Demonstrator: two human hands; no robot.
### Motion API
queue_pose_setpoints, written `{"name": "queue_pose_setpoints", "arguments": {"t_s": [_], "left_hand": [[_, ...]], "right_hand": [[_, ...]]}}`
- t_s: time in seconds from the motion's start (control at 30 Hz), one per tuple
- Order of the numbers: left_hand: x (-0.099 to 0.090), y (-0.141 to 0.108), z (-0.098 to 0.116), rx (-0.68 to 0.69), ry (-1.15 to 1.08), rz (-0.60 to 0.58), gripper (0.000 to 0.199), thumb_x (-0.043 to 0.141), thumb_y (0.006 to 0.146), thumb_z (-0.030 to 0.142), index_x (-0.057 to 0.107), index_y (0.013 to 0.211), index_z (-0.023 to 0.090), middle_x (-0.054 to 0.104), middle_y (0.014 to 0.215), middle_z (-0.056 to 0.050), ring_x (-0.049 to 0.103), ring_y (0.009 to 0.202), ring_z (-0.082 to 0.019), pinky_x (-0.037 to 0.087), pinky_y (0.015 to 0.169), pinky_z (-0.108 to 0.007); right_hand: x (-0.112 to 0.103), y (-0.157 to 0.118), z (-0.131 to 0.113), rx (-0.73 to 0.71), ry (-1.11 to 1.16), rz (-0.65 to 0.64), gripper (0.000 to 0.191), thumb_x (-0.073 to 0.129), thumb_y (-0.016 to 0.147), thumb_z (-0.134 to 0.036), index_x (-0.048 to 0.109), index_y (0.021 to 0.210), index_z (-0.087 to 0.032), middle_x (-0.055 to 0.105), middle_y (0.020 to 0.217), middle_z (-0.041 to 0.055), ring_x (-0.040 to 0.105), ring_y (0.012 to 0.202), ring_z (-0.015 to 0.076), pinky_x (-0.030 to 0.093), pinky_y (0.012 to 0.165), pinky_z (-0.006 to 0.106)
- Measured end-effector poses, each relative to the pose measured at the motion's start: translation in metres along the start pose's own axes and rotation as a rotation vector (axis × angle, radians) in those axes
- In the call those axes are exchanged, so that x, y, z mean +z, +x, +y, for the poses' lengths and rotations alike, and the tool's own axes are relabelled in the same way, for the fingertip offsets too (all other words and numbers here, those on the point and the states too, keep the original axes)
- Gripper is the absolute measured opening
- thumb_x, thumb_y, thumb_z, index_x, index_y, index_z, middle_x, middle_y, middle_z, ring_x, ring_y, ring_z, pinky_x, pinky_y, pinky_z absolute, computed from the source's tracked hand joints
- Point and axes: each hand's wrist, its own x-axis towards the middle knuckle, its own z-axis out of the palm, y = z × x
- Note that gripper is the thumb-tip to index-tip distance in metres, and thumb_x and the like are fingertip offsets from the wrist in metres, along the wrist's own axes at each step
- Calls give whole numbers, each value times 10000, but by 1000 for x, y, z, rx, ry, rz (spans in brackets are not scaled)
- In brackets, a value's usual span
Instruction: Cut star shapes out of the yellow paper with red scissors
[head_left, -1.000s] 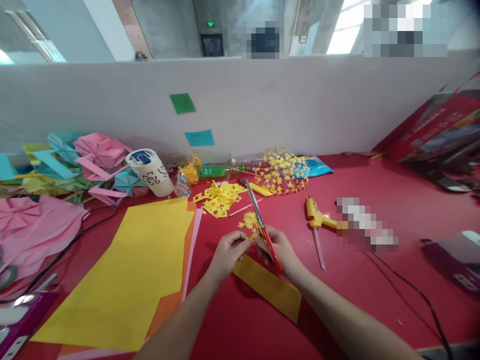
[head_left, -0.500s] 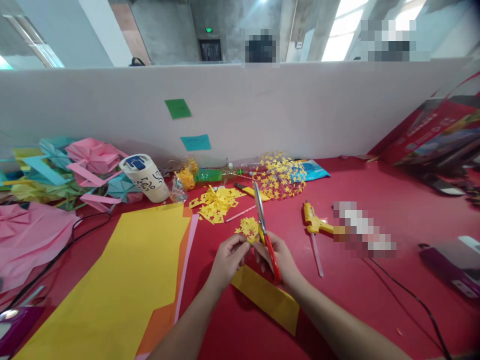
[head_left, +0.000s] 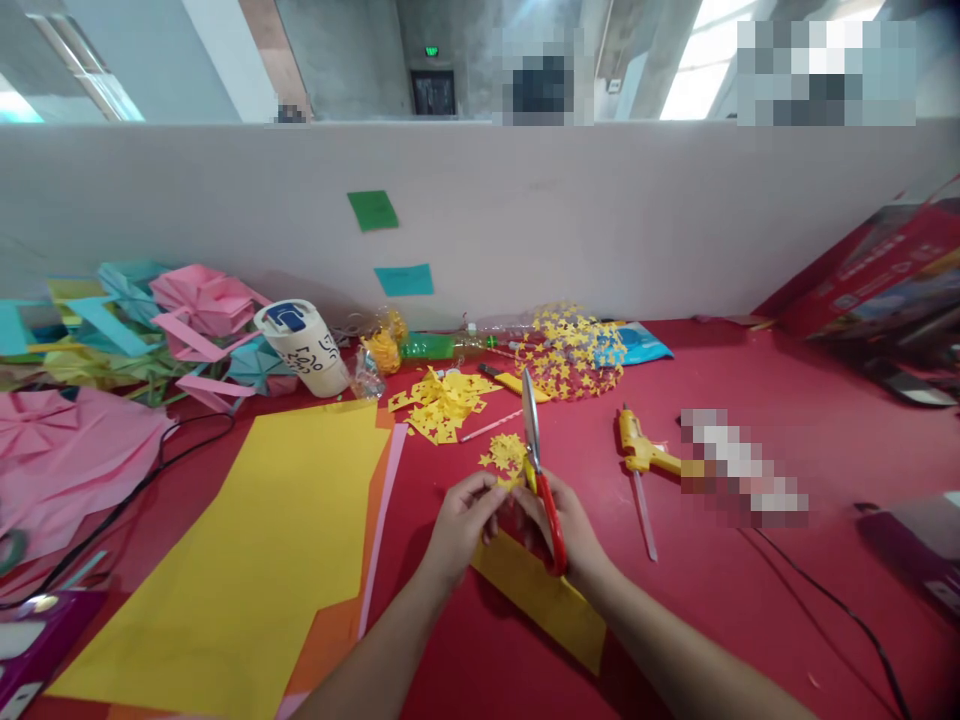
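Note:
My right hand [head_left: 566,525] is closed round the red-handled scissors [head_left: 553,510], whose blades point up and away from me. My left hand [head_left: 466,515] is pinched close beside it, fingertips at a small yellow paper piece [head_left: 511,482]. Just beyond the fingertips lies a pile of small yellow paper stars [head_left: 504,452]. A folded yellow paper strip [head_left: 544,605] rests on the red table below both hands. Farther back are yellow paper scraps with star-shaped holes [head_left: 442,405].
Large yellow sheets [head_left: 270,530] lie at left, near a white cup [head_left: 304,350] and folded paper shapes [head_left: 206,305]. A yellow glue gun [head_left: 641,445] is at right. Star-covered clear balloon-like ball [head_left: 570,350], green bottle [head_left: 435,347] and cutter [head_left: 517,383] lie behind.
The view has shifted slightly, so the table things appear a little farther right. Both hands keep nearly the same pose, with the scissors still in my right hand.

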Motion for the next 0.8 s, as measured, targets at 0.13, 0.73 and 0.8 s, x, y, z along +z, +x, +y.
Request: {"name": "queue_pose_setpoints", "arguments": {"t_s": [0.13,0.73,0.8], "left_hand": [[-7,0,10,53,-60,109,237,620,839,360,572,718,162,592,636,19,472,463,-57,329,423,-172],[-25,3,31,164,-392,456,179,685,749,273,538,753,172,605,656,35,486,496,-44,325,424,-149],[-25,2,32,165,-396,447,181,683,747,274,535,746,171,598,638,37,475,486,-44,317,421,-151]], "right_hand": [[-14,1,-9,-35,-141,-69,448,562,813,-631,380,715,-234,365,526,-99,396,406,92,360,416,212],[-23,-11,-32,-17,-799,-368,399,628,802,-549,395,747,-230,503,653,-18,468,586,183,285,545,257],[-22,-11,-30,-13,-772,-368,385,591,825,-565,410,773,-229,529,678,-6,506,607,195,317,547,256]]}}
